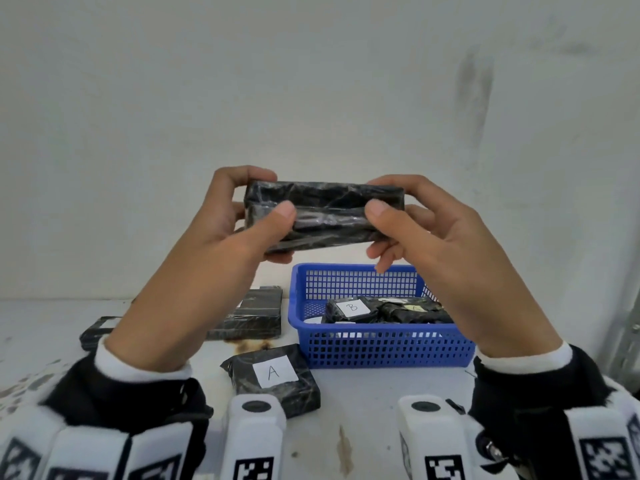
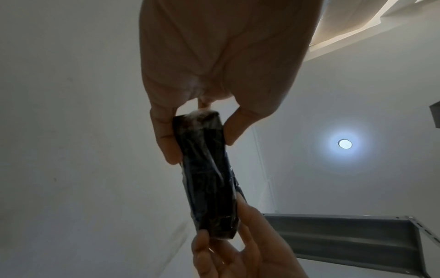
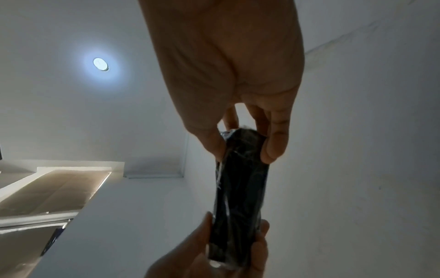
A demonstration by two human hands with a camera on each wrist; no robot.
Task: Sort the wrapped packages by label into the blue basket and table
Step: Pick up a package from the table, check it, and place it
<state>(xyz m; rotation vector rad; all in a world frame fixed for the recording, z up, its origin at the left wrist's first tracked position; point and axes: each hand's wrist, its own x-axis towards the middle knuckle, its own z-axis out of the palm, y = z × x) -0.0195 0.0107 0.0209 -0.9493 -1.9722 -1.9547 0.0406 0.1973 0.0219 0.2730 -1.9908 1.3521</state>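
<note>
A black wrapped package (image 1: 323,214) is held up in the air above the table, edge toward me, no label showing. My left hand (image 1: 239,216) pinches its left end between thumb and fingers; my right hand (image 1: 412,220) pinches the right end. Both wrist views show the package (image 2: 207,175) (image 3: 240,197) pinched at each end. Below stands the blue basket (image 1: 377,348) holding several black packages, one labelled B (image 1: 351,308). A package labelled A (image 1: 275,377) lies on the table in front of the basket.
More black wrapped packages (image 1: 252,315) lie on the white table (image 1: 363,410) left of the basket, one (image 1: 95,332) partly hidden by my left arm. A plain wall rises right behind the table. A grey metal shelf (image 2: 345,235) stands at the right.
</note>
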